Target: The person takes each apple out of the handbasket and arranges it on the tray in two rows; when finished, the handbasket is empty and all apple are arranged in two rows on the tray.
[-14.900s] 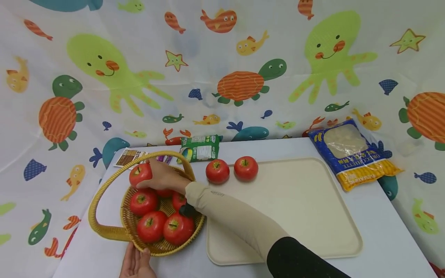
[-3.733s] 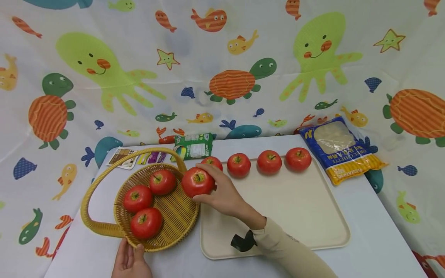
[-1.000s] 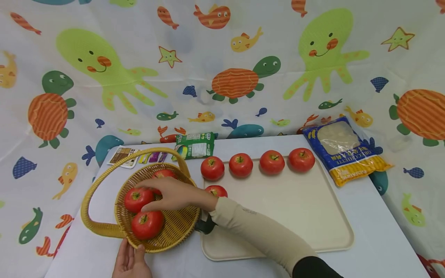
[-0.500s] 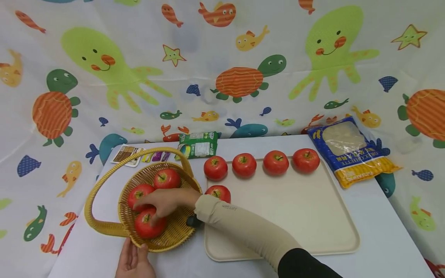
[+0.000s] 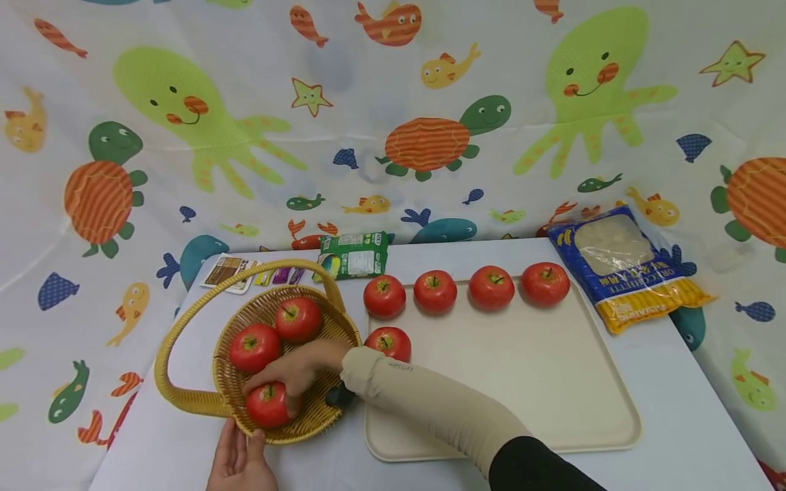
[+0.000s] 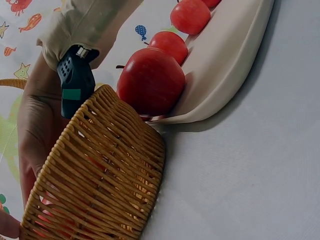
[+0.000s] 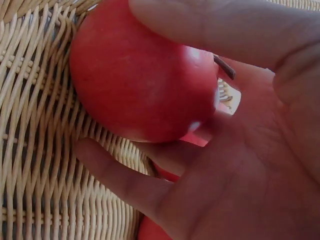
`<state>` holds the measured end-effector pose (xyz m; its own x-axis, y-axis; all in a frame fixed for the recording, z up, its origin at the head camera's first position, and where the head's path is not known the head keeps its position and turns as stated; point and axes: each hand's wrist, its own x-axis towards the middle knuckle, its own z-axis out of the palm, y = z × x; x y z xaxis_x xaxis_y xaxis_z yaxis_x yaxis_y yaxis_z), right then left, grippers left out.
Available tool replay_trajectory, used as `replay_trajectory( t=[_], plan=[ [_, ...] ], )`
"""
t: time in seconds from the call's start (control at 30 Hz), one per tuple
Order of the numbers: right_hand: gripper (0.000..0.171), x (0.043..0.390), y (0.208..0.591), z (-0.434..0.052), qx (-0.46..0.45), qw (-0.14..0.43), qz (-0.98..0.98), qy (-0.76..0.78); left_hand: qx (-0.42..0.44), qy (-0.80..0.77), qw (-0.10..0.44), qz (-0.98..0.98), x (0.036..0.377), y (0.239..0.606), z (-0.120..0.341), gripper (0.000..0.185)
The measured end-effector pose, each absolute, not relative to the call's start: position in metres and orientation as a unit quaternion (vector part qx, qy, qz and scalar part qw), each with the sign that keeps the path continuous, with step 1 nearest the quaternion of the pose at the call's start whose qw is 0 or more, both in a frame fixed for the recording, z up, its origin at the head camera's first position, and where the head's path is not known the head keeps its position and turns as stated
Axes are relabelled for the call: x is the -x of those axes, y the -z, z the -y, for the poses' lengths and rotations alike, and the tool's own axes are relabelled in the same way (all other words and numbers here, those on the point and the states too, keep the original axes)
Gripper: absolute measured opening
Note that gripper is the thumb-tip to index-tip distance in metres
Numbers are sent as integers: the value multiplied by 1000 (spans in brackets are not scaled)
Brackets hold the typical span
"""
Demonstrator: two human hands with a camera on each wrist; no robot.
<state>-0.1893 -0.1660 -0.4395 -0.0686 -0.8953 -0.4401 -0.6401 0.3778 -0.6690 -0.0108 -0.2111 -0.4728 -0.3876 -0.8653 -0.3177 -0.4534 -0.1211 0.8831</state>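
Fingers of the right hand curl round the round red apple lying at the near side of the woven yellow wicker basket — stem up, directly under the palm. Left hand rests flat-fingered against the basket's near rim.

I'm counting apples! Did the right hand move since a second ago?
Yes. The right hand moved toward the woven yellow basket's near rim, onto the nearest red apple.
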Motion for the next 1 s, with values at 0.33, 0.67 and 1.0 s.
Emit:
replay_trajectory(
  t=[0.33, 0.67, 1.0],
  plan=[
    [78, 185, 425, 152, 534, 334, -763, 143, -523, 529, 187, 641, 12, 474, 211, 56],
    [72, 192, 416, 100, 455, 291, -757, 368, -526, 530, 189, 638, 11, 476, 214, 57],
    [79, 180, 417, 58, 374, 254, -743, 493, -527, 530, 175, 640, 12, 474, 212, 57]
  ],
)
